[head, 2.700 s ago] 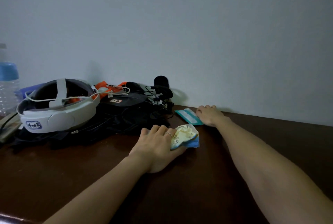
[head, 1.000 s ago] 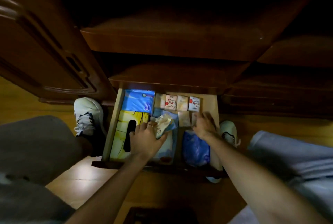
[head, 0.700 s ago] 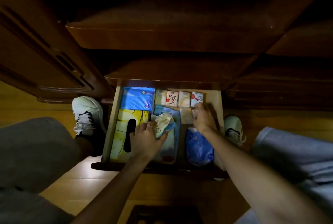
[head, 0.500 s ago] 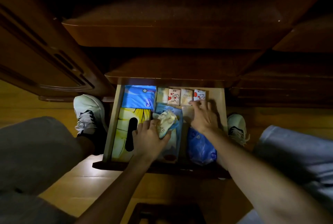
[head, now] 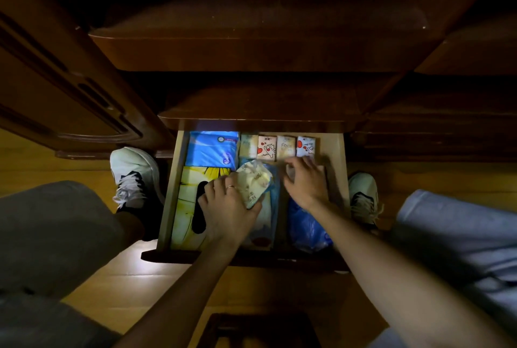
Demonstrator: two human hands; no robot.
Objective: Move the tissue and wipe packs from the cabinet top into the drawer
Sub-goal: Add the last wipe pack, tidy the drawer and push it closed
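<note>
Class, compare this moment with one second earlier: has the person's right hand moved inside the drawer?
Yes. The right hand has moved toward the back of the drawer; its fingertips now reach the row of small tissue packs there.

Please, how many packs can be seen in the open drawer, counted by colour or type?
Small pocket packs in the back row: 4
Blue packs: 3
Yellow box: 1
Crumpled yellow pack in the left hand: 1
Total: 9; the right hand may hide more.

Both forearms reach forward and down. The left hand (head: 228, 209) is palm down, its fingers (head: 221, 184) curled closed around something, a ring on one. The right hand (head: 306, 182) is palm down, fingers spread and blurred.
</note>
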